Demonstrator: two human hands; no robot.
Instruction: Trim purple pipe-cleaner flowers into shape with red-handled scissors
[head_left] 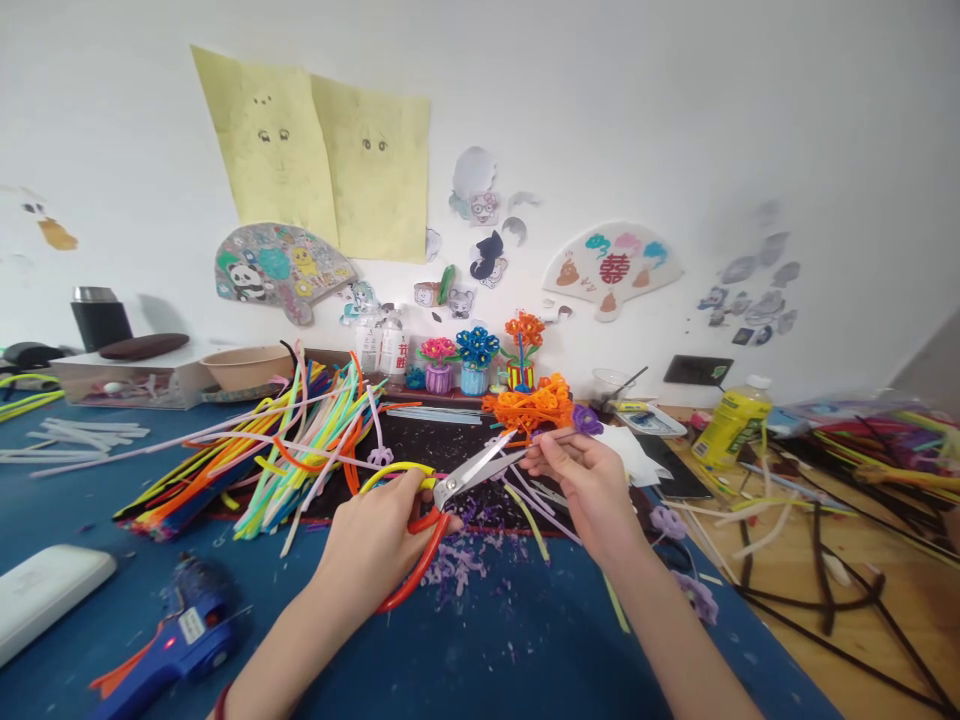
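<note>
My left hand [379, 530] is wrapped around the handles of a pair of scissors [465, 478], one red and one yellow. The blades are parted and point up and right, their tips close to my right fingers. Pinched in my right hand [589, 485] is what looks like a thin purple pipe cleaner [546, 436], mostly hidden by the fingers. Just behind that hand is a dark purple pipe-cleaner flower [587, 420], with a heap of orange pipe-cleaner flowers [529, 405] to its left. Purple fuzz clippings [457, 560] lie scattered below the scissors.
Bundles of coloured pipe cleaners [300, 450] lie at left, with a blue glue gun [187, 630] and a white case [52, 595] nearer. Small potted pipe-cleaner flowers [478, 360] stand by the wall. A yellow bottle [731, 425] and loose black strips [821, 570] are at right.
</note>
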